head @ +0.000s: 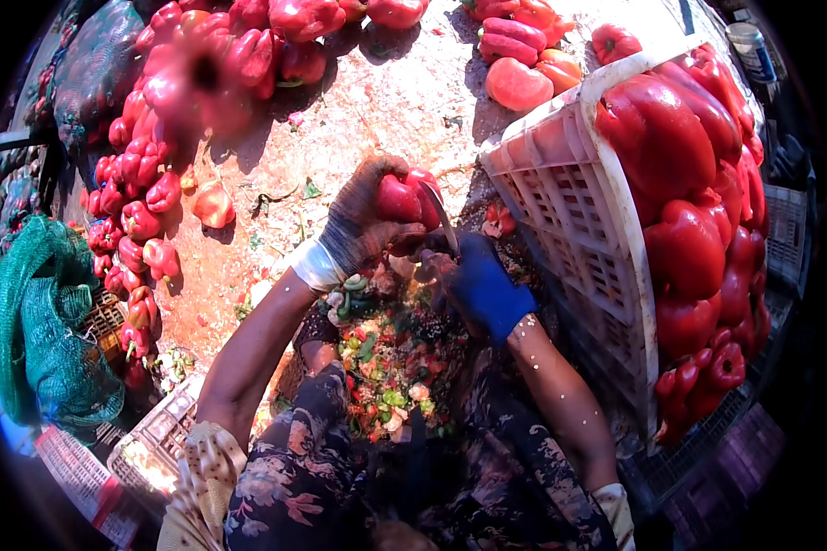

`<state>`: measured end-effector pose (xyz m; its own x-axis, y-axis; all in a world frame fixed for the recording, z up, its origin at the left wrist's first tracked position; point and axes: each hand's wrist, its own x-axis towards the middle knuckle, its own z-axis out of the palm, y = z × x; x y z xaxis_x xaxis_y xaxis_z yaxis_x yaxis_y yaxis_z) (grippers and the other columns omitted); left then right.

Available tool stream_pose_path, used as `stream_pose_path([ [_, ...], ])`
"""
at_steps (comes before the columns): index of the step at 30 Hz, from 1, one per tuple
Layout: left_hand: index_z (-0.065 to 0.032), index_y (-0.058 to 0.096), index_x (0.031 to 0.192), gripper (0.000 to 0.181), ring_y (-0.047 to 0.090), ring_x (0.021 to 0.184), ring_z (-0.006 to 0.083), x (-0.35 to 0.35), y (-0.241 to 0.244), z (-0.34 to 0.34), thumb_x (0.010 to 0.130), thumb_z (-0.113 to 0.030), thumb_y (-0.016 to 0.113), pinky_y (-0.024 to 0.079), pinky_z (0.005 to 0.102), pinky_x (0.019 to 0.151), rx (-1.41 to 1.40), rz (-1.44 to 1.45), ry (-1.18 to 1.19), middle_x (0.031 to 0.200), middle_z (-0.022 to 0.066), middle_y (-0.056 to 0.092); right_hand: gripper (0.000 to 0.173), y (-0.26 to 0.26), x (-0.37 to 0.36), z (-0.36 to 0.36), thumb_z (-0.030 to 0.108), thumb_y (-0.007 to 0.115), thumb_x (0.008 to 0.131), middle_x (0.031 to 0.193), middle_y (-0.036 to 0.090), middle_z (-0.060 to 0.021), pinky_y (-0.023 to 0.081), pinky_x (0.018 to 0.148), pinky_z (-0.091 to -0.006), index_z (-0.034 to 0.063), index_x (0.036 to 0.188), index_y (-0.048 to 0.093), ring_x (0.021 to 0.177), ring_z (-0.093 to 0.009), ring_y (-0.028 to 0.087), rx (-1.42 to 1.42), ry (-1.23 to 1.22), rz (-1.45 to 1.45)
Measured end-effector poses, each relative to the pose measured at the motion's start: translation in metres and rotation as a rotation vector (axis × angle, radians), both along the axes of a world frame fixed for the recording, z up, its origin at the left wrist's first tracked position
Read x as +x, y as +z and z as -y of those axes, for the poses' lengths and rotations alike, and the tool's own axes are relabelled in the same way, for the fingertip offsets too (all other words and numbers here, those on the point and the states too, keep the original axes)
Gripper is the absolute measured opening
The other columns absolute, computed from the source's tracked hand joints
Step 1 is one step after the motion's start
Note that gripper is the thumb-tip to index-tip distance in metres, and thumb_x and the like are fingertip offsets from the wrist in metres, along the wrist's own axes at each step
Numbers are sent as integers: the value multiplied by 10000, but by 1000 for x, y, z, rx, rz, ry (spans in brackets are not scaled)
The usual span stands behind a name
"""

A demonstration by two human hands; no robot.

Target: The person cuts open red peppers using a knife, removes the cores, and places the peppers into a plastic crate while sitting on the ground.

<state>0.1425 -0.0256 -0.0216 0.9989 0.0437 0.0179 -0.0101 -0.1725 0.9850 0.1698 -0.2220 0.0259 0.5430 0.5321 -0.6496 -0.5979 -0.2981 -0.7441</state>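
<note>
My left hand point(364, 219), in a dirty knitted glove with a white cuff, grips a red bell pepper point(400, 201) above my lap. In my blue-gloved right hand point(479, 282) is a small curved knife point(442, 219). Its blade points up and lies against or just beside the pepper's right side; I cannot tell whether it cuts in. My right fingers hide the handle. Below both hands, seeds, stems and pepper scraps point(393, 372) lie heaped between my knees.
A white plastic crate point(579, 241) heaped with red peppers point(686, 241) stands tilted at right. Whole peppers point(134, 172) are piled along the left, more point(520, 52) at the back. Green mesh sacking point(58, 330) and a low crate point(155, 437) sit at left.
</note>
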Motion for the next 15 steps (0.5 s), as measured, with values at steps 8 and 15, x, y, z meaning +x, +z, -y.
stream_pose_path([
  [8,-117,459,1239,723,490,1109,162,-17,-13,-2,652,-28,872,443,302,985,-153,-35,105,1171,14,495,150,-26,-22,4,28,491,958,773,646,-91,476,538,-257,-13,1031,615,637,-98,583,-95,145,-26],
  [15,-106,452,1201,641,542,1010,128,-5,33,-33,709,-215,849,475,277,902,-440,-196,302,1074,11,536,139,-42,-80,30,84,566,949,880,708,-50,523,738,-285,31,1011,678,830,-151,661,-24,411,166],
])
